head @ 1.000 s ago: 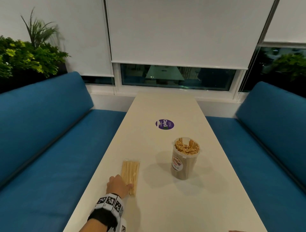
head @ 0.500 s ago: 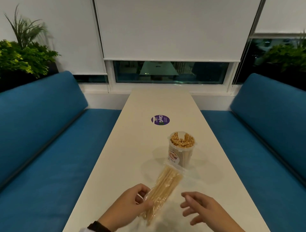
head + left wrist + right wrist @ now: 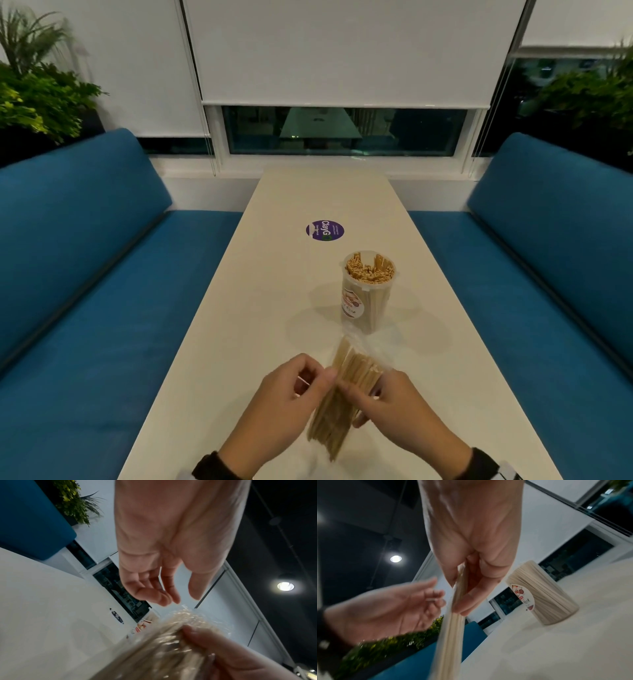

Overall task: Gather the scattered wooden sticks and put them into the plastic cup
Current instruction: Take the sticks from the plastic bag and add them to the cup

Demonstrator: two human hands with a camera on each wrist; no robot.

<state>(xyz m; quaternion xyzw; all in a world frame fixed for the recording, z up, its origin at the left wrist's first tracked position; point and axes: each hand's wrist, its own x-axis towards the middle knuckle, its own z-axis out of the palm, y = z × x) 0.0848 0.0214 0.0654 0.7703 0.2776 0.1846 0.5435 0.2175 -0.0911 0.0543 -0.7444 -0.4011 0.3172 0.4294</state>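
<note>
A clear plastic packet of wooden sticks [image 3: 346, 394] is held slanted above the table's near end. My right hand [image 3: 356, 394] pinches it between thumb and fingers; the right wrist view shows that hand [image 3: 462, 601] clamped on the bundle [image 3: 452, 635]. My left hand [image 3: 318, 377] is beside the packet with its thumb by the edge. In the left wrist view its fingers [image 3: 171, 599] hang loosely curled just above the crinkled plastic [image 3: 163, 649], not wrapped round it. The plastic cup [image 3: 368, 291], packed with upright sticks, stands just beyond the packet.
The long white table [image 3: 239, 342] runs away from me towards the window. A round purple sticker [image 3: 324, 230] lies beyond the cup. Blue benches [image 3: 102, 308] flank both long sides, with plants behind them.
The left hand lifted the packet off the table's left side and brought it to the middle. The right hand came in and now pinches it, while the left hand's grip has loosened.
</note>
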